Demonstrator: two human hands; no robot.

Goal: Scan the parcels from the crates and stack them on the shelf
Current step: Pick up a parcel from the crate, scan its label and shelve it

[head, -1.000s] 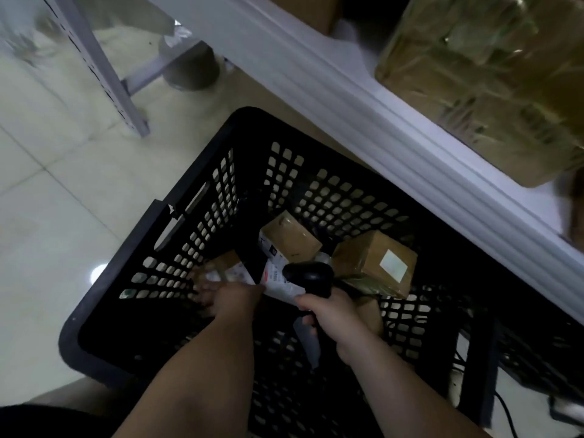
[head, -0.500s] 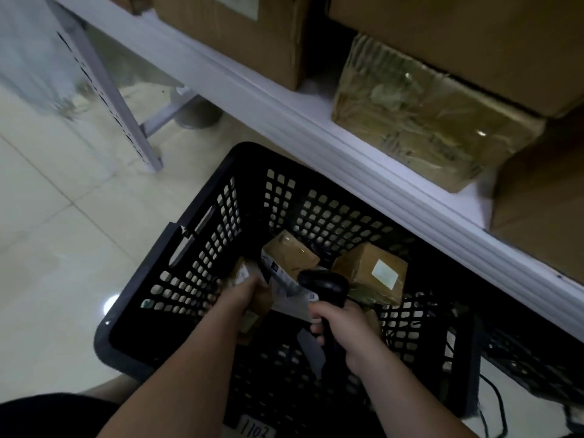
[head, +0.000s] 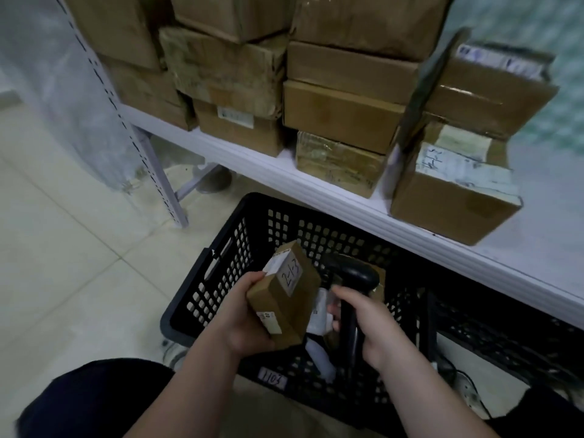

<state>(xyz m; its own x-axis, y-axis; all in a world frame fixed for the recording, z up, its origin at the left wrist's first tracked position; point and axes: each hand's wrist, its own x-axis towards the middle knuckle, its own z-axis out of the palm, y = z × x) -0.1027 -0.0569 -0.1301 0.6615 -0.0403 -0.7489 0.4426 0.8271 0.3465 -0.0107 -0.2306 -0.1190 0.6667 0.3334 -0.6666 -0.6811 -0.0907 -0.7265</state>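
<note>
My left hand (head: 241, 320) grips a small brown cardboard parcel (head: 289, 298) with white labels and handwritten numbers, held up above the black plastic crate (head: 221, 270). My right hand (head: 373, 330) holds a black handheld barcode scanner (head: 350, 279) by its handle, just right of the parcel, its head level with the parcel's top. More parcels lie low in the crate, mostly hidden behind the held parcel and scanner. The white shelf (head: 316, 191) runs above the crate's far side, loaded with stacked brown boxes (head: 344, 115).
A labelled box (head: 452, 188) sits at the shelf's right end, near its edge. The shelf's perforated upright post (head: 148, 172) stands left of the crate on pale floor tiles (head: 63, 263). A second black crate (head: 505, 339) sits under the shelf at right, with cables nearby.
My left hand has lifted a small parcel out of the crate and turned it label-up. The scanner has risen beside it. The view has tilted up to show the shelf's boxes.
</note>
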